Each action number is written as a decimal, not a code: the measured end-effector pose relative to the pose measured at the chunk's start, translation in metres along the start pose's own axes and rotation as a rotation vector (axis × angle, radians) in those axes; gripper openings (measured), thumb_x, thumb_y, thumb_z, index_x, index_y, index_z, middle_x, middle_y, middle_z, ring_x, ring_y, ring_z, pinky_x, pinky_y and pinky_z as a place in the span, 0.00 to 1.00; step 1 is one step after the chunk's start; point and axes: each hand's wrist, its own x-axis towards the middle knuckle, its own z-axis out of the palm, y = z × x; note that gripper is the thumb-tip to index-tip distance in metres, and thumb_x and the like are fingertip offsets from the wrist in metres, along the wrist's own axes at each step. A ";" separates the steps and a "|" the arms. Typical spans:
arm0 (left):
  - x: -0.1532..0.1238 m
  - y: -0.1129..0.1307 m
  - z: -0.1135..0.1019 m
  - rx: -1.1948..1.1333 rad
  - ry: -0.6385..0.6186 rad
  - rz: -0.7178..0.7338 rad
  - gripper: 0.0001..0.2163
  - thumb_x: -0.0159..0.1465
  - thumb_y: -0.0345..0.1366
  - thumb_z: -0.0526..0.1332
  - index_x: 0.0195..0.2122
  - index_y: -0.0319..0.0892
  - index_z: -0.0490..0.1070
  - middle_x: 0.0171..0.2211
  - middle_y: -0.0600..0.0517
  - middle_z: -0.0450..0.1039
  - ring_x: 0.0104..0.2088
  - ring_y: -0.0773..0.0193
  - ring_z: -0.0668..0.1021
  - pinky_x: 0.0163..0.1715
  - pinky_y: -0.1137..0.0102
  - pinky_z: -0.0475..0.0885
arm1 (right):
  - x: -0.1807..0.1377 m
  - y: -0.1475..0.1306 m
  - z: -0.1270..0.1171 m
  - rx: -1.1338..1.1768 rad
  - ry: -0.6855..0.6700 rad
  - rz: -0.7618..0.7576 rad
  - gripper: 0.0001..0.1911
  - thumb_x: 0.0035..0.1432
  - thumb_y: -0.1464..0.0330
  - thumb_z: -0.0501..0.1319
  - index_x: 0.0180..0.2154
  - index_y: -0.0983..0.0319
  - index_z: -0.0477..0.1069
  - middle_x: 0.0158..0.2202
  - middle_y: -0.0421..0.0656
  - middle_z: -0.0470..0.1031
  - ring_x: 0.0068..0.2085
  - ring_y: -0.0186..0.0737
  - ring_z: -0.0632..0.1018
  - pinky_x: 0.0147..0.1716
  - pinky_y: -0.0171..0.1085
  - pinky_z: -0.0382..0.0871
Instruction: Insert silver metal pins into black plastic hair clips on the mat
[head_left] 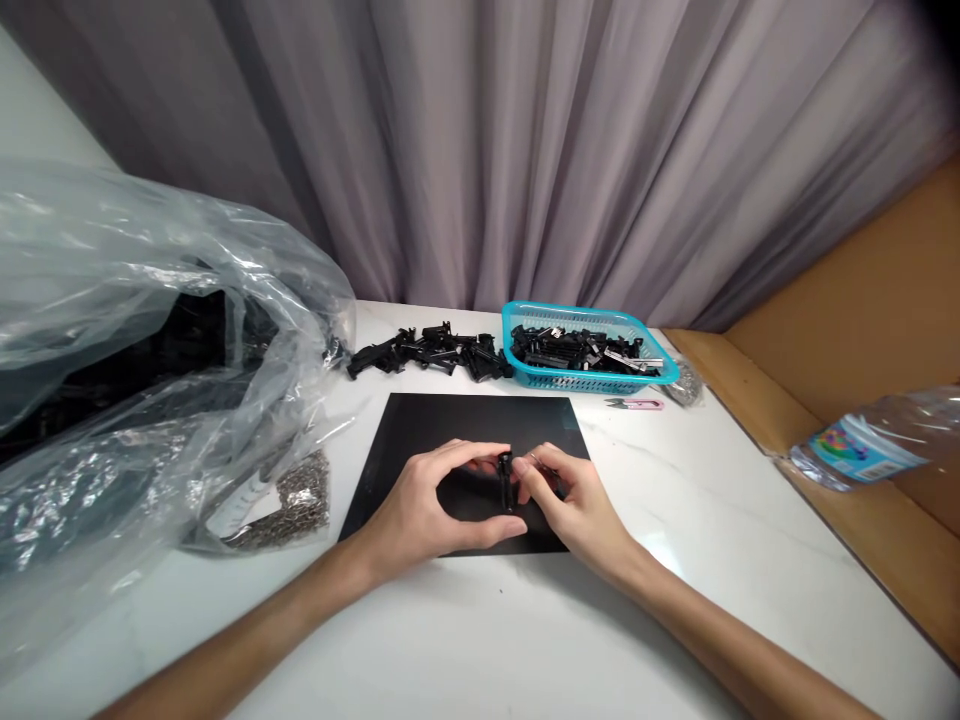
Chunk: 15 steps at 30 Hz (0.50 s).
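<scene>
Between thumb and fingers, my left hand [424, 505] grips a small, narrow black plastic part [507, 486] that stands roughly upright over a black mat [424, 425]. On the part's right side is my right hand [574, 495], its thumb and forefinger pinched close against it. Something thin and shiny seems to show at the right fingertips, too small to name. The lower fingers of both hands are partly hidden.
Loose black plastic parts [439, 352] lie in a heap behind the mat. A blue basket [592, 381] holds more, with pink-handled thread snips [636, 404] before it. Left are a large clear bag [292, 250] and a bag of small metal pieces [300, 505]; right, a plastic bottle [862, 445].
</scene>
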 end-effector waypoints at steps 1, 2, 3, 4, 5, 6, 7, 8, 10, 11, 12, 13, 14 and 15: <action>0.000 0.001 0.000 -0.014 -0.003 -0.016 0.28 0.54 0.44 0.76 0.55 0.42 0.77 0.44 0.49 0.82 0.44 0.58 0.82 0.50 0.64 0.79 | 0.000 0.000 0.000 -0.006 0.006 -0.005 0.22 0.71 0.57 0.57 0.27 0.61 0.71 0.27 0.40 0.72 0.30 0.36 0.71 0.31 0.36 0.61; 0.001 0.001 0.000 -0.027 -0.007 -0.035 0.28 0.54 0.44 0.76 0.54 0.42 0.77 0.44 0.49 0.82 0.44 0.58 0.82 0.49 0.64 0.79 | -0.001 0.000 0.000 -0.017 0.012 -0.013 0.21 0.71 0.58 0.57 0.27 0.61 0.71 0.26 0.40 0.71 0.30 0.36 0.70 0.31 0.36 0.61; 0.001 0.002 0.000 -0.040 -0.010 -0.053 0.27 0.54 0.44 0.76 0.54 0.42 0.77 0.44 0.49 0.82 0.44 0.58 0.82 0.49 0.64 0.79 | -0.001 0.000 0.001 -0.027 0.016 -0.024 0.21 0.71 0.58 0.57 0.27 0.61 0.71 0.26 0.39 0.71 0.30 0.36 0.70 0.31 0.37 0.61; 0.001 0.002 0.000 -0.051 -0.012 -0.068 0.27 0.54 0.45 0.75 0.54 0.42 0.77 0.44 0.49 0.82 0.44 0.57 0.82 0.49 0.64 0.79 | -0.001 0.000 0.001 -0.038 0.020 -0.037 0.20 0.71 0.59 0.57 0.27 0.61 0.71 0.26 0.39 0.71 0.30 0.36 0.69 0.31 0.37 0.61; 0.001 0.003 0.000 -0.060 -0.013 -0.079 0.27 0.54 0.45 0.75 0.54 0.43 0.78 0.44 0.49 0.82 0.44 0.57 0.82 0.50 0.64 0.79 | -0.001 0.000 0.001 -0.048 0.027 -0.052 0.20 0.71 0.59 0.57 0.28 0.61 0.72 0.26 0.39 0.71 0.30 0.36 0.69 0.31 0.37 0.61; 0.000 0.003 0.000 -0.067 -0.014 -0.086 0.27 0.54 0.45 0.75 0.54 0.43 0.78 0.44 0.49 0.82 0.44 0.57 0.82 0.50 0.63 0.79 | -0.002 0.001 0.000 -0.058 0.038 -0.066 0.19 0.71 0.60 0.58 0.29 0.61 0.72 0.26 0.39 0.71 0.30 0.36 0.69 0.31 0.37 0.61; 0.000 0.002 0.000 -0.072 -0.015 -0.091 0.27 0.54 0.45 0.75 0.54 0.43 0.78 0.43 0.49 0.82 0.44 0.57 0.82 0.50 0.63 0.79 | -0.002 0.001 0.000 -0.067 0.050 -0.081 0.17 0.71 0.61 0.58 0.30 0.61 0.73 0.27 0.40 0.71 0.30 0.36 0.69 0.31 0.37 0.62; 0.000 0.002 0.000 -0.077 -0.015 -0.094 0.27 0.53 0.46 0.75 0.54 0.43 0.78 0.43 0.49 0.82 0.45 0.57 0.82 0.50 0.63 0.79 | -0.002 0.001 0.000 -0.075 0.064 -0.095 0.16 0.70 0.61 0.59 0.31 0.61 0.73 0.27 0.40 0.71 0.30 0.36 0.69 0.31 0.37 0.62; -0.001 0.001 0.001 -0.084 -0.012 -0.100 0.27 0.53 0.46 0.75 0.54 0.43 0.78 0.43 0.49 0.82 0.45 0.56 0.81 0.50 0.63 0.79 | -0.002 0.001 0.000 -0.085 0.085 -0.121 0.13 0.69 0.63 0.60 0.32 0.61 0.73 0.28 0.40 0.72 0.30 0.36 0.69 0.31 0.37 0.63; -0.001 0.000 0.001 -0.087 -0.012 -0.103 0.27 0.54 0.46 0.75 0.54 0.43 0.78 0.43 0.49 0.82 0.45 0.57 0.81 0.50 0.63 0.78 | -0.001 0.001 0.000 -0.087 0.091 -0.134 0.12 0.69 0.64 0.60 0.32 0.60 0.73 0.28 0.39 0.72 0.30 0.36 0.68 0.31 0.37 0.63; -0.001 0.000 0.001 -0.089 -0.011 -0.105 0.27 0.54 0.46 0.75 0.54 0.43 0.78 0.44 0.49 0.81 0.45 0.56 0.81 0.50 0.63 0.78 | -0.001 0.001 0.000 -0.090 0.098 -0.147 0.11 0.69 0.64 0.60 0.33 0.60 0.72 0.28 0.39 0.71 0.30 0.36 0.68 0.31 0.37 0.63; -0.001 0.000 0.000 -0.090 -0.013 -0.108 0.27 0.54 0.46 0.75 0.54 0.44 0.78 0.44 0.49 0.81 0.46 0.56 0.81 0.51 0.63 0.78 | -0.001 0.001 0.000 -0.095 0.105 -0.160 0.11 0.69 0.64 0.60 0.33 0.60 0.72 0.28 0.39 0.71 0.30 0.36 0.67 0.31 0.37 0.63; -0.001 -0.001 0.000 -0.092 -0.022 -0.110 0.27 0.54 0.46 0.75 0.55 0.44 0.78 0.44 0.49 0.81 0.46 0.56 0.80 0.51 0.63 0.78 | -0.001 0.001 0.000 -0.102 0.115 -0.171 0.11 0.70 0.65 0.60 0.33 0.60 0.72 0.28 0.38 0.70 0.30 0.36 0.67 0.31 0.36 0.62; 0.000 -0.001 -0.001 -0.095 -0.036 -0.114 0.28 0.55 0.45 0.75 0.56 0.44 0.77 0.45 0.49 0.81 0.47 0.56 0.80 0.52 0.62 0.77 | -0.001 0.000 0.000 -0.111 0.127 -0.183 0.12 0.70 0.65 0.59 0.32 0.60 0.71 0.27 0.38 0.69 0.30 0.36 0.67 0.31 0.36 0.62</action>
